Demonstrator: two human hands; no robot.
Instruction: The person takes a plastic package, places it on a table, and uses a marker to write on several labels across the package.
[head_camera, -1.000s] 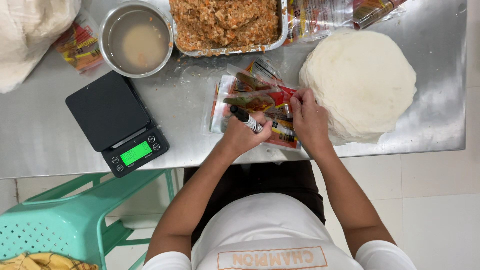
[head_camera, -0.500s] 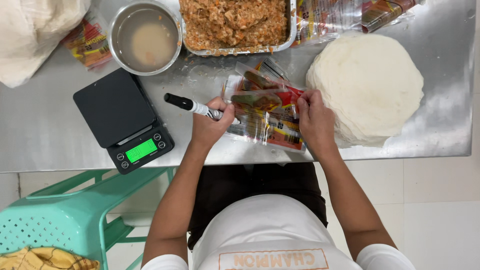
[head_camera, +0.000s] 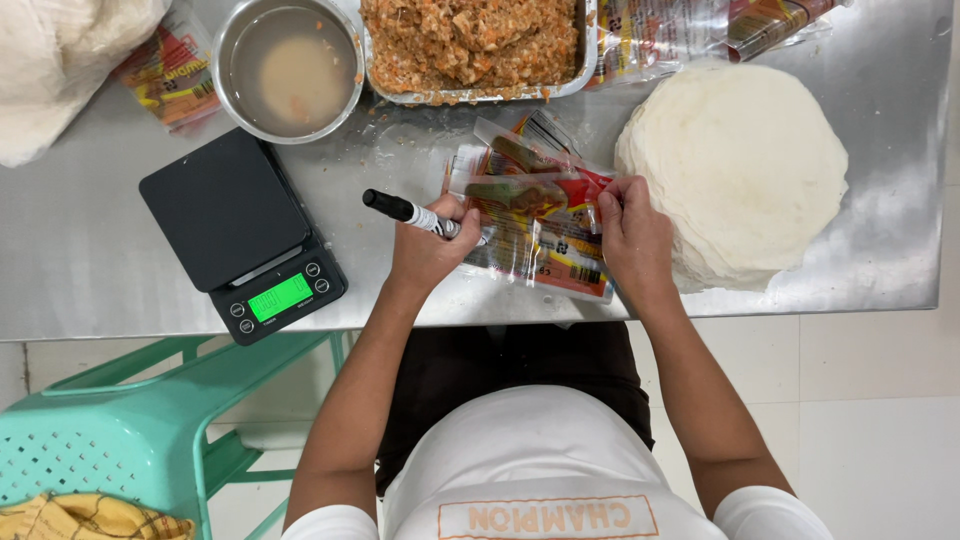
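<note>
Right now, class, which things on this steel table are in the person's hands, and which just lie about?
In hand:
left hand: black-capped marker pen
right hand: clear printed plastic packet

Lying about:
black kitchen scale
round steel bowl
filling tray
white wrapper stack

Single view, head-worn camera. Looks straight down from above the person's own torso, at close range. Steel table fills the upper half of the frame, its near edge crossing mid-frame; floor and green plastic stool occupy the lower part. No second view to overlap.
</note>
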